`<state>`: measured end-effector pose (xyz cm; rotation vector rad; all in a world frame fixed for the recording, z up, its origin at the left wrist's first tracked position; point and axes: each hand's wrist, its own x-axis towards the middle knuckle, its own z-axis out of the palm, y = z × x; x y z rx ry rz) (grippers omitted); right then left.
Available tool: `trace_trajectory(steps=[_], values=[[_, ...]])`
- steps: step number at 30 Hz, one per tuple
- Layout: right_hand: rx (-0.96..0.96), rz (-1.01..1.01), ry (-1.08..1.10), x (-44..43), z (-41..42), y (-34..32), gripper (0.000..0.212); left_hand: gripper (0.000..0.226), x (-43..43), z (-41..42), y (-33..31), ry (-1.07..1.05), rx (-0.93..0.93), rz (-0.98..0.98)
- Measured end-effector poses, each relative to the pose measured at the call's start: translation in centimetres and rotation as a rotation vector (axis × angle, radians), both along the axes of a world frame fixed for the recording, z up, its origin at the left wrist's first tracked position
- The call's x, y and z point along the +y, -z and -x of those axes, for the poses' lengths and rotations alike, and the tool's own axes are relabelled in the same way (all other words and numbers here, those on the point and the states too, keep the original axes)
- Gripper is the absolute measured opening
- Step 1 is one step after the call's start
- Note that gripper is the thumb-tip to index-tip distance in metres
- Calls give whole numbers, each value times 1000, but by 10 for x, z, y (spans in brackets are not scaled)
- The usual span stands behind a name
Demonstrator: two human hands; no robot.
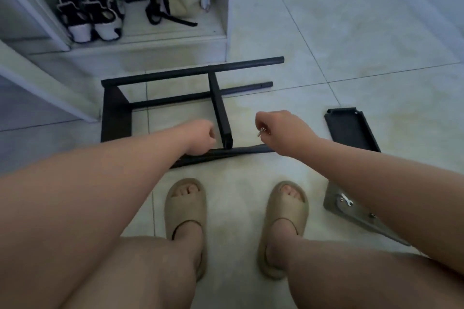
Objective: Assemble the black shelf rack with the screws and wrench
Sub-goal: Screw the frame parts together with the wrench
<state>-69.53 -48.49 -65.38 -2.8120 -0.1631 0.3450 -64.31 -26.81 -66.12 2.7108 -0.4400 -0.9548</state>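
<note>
On the tiled floor, just beyond the person's feet, the black shelf rack lies on its side, with two long tubes running left to right and a crossbar reaching toward the near side. The left hand is closed into a fist, gripping the near tube, which lies on the floor just beneath the crossbar's end. Its fingertips are hidden under the hand. The right hand hovers to the right of the crossbar, its fingers curled and pinching a silvery screw that points down and to the left. The screw is clear of the frame.

To the right, a loose black shelf panel lies flat, well apart from the rack. Nearer, a grey plastic bag holds a small wrench; the right forearm crosses over the bag and hides part of it. Whatever else is in the bag is too small to make out.

Two beige slippers stand near, between the forearms. At far left a cupboard stands open with shoes inside, and its base runs close behind the rack's far tube. Open tile stretches away to the far right.
</note>
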Motion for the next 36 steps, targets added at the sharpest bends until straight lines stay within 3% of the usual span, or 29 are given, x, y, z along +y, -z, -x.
trace_trajectory(steps=[5, 10, 19, 29, 36], values=[[146, -28, -7, 22, -22, 43, 13, 28, 19, -32, 42, -109, 21, 1], [141, -190, 53, 25, -34, 89, 13, 50, 9, -34, 104, -36, 158, 14], [83, -565, 235, 26, -21, 148, 19, 36, 9, -38, 170, 29, 57, 32], [51, -774, 335, 28, 9, 131, 17, 15, 21, -20, 142, 5, -35, 218], [5, -761, 252, 36, 13, 125, 18, 16, 28, -15, 128, -23, -66, 293]])
